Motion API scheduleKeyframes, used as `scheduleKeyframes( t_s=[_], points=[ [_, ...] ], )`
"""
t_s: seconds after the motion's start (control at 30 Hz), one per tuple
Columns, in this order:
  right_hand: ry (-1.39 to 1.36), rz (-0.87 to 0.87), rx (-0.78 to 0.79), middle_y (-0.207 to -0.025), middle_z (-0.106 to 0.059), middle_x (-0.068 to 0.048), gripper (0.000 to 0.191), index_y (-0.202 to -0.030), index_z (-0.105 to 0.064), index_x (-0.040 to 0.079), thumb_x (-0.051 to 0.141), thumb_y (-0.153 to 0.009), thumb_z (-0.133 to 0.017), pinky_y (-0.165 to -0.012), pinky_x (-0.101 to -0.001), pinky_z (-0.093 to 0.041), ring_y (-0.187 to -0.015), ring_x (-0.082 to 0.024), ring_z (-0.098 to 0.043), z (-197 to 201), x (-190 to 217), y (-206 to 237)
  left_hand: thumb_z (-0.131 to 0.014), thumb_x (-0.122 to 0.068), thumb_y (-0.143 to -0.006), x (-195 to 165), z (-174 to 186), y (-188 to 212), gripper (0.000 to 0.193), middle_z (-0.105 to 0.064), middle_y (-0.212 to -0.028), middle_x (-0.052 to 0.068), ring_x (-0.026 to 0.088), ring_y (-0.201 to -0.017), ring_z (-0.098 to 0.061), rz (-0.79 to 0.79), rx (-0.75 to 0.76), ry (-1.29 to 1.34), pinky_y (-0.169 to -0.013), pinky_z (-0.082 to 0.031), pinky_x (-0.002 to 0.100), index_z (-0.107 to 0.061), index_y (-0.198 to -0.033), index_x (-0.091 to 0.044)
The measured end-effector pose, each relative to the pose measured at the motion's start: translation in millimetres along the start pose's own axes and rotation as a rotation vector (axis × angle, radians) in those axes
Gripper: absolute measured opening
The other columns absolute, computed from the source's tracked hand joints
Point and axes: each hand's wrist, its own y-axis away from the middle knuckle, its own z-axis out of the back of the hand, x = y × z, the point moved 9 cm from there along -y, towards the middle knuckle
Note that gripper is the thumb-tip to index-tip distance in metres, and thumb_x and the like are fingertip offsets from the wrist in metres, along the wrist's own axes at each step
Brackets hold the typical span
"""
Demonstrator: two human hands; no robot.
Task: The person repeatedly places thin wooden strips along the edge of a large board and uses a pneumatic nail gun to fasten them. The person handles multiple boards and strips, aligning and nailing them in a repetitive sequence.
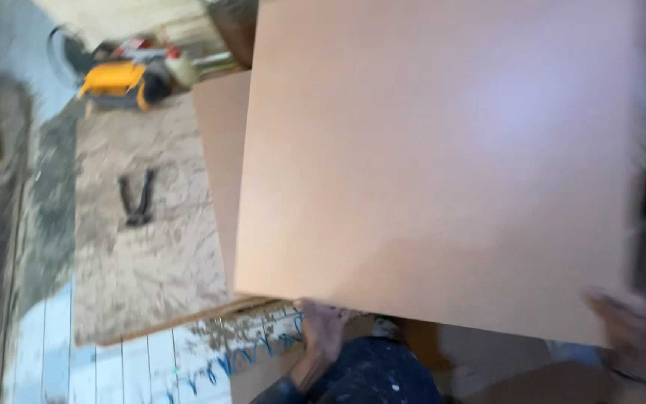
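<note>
From the head camera, we are looking down on a large, smooth, light-brown board (443,164) that fills most of the view, held up and tilted in front of us. Our left hand (323,329) comes up from below and grips the board's lower edge, fingers curled under it, thumb side against the near rim; below the wrist we see a dark, paint-flecked sleeve (368,378). Our right hand (626,333) sits at the board's lower right corner, badly blurred; it touches the corner and seems to clasp it, but how far the fingers close we cannot tell.

Behind the big board, a second brown panel (222,164) of the same colour shows as a narrow strip along its left edge. Both hang above a rough chipboard sheet (151,239) that serves as the work surface. On that sheet, well to the left of the board, lies a dark pair of pincers (136,198), handles spread. At the sheet's far corner rests a yellow and black power tool (121,82) with a bottle just beside it. Along the sheet's near edge we see pale planks (128,366) with blue scribbled marks.
</note>
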Motion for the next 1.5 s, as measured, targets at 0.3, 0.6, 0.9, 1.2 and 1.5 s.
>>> scheduleKeyframes(
  t_s=[0.3,0.6,0.9,1.2,1.5],
  points=[
    [0.253,-0.042,0.342,-0.073,-0.064,-0.004,0.040,-0.097,-0.072,-0.003,0.037,-0.095,-0.076,-0.057,-0.0311,-0.043,-0.064,-0.013,-0.055,-181.6,-2.0,-197.5,-0.050,-0.055,-0.100,-15.2,93.4,-10.6,0.067,-0.080,-0.104,0.027,0.038,-0.094,-0.078,-0.192,-0.538,-0.892,-0.091,-0.059,0.048,-0.068,-0.119,0.006],
    [1.035,0.348,-0.026,-0.087,-0.073,-0.021,0.044,-0.117,-0.078,0.004,0.040,-0.092,-0.080,-0.074,-0.0461,-0.054,-0.080,-0.035,-0.068,-172.5,66.6,-188.5,-0.073,-0.031,-0.092,-168.0,26.2,102.1,0.070,-0.031,-0.157,0.034,0.051,-0.142,-0.032,-1.150,-1.195,-1.639,-0.113,-0.034,0.062,-0.047,-0.149,0.000],
    [0.717,0.841,-0.041,-0.110,-0.068,-0.023,0.037,-0.124,-0.072,-0.006,0.011,-0.093,-0.078,-0.091,-0.0422,-0.053,-0.101,-0.035,-0.066,-218.8,79.3,-202.4,-0.045,-0.019,-0.108,-194.7,2.2,52.5,0.036,-0.063,-0.133,0.014,0.039,-0.134,-0.039,-1.402,-1.172,-1.586,-0.117,-0.032,0.051,-0.073,-0.121,0.000],
    [0.491,0.734,0.061,-0.115,-0.069,-0.017,0.034,-0.123,-0.071,-0.004,0.007,-0.092,-0.079,-0.088,-0.0342,-0.051,-0.101,-0.025,-0.066,-237.1,85.2,-220.0,-0.043,-0.022,-0.112,-199.0,9.9,46.0,0.036,-0.061,-0.122,0.013,0.033,-0.128,-0.037,-1.498,-1.260,-1.291,-0.108,-0.039,0.043,-0.070,-0.106,0.001],
    [0.573,0.848,-0.033,-0.101,-0.066,-0.023,0.024,-0.111,-0.071,-0.008,0.004,-0.093,-0.081,-0.080,-0.0391,-0.050,-0.091,-0.030,-0.064,-240.6,96.8,-206.9,-0.043,-0.022,-0.110,-203.8,13.5,45.5,0.035,-0.066,-0.114,0.010,0.030,-0.120,-0.048,-1.435,-1.484,-1.379,-0.109,-0.036,0.047,-0.070,-0.099,-0.002]
  ],
)
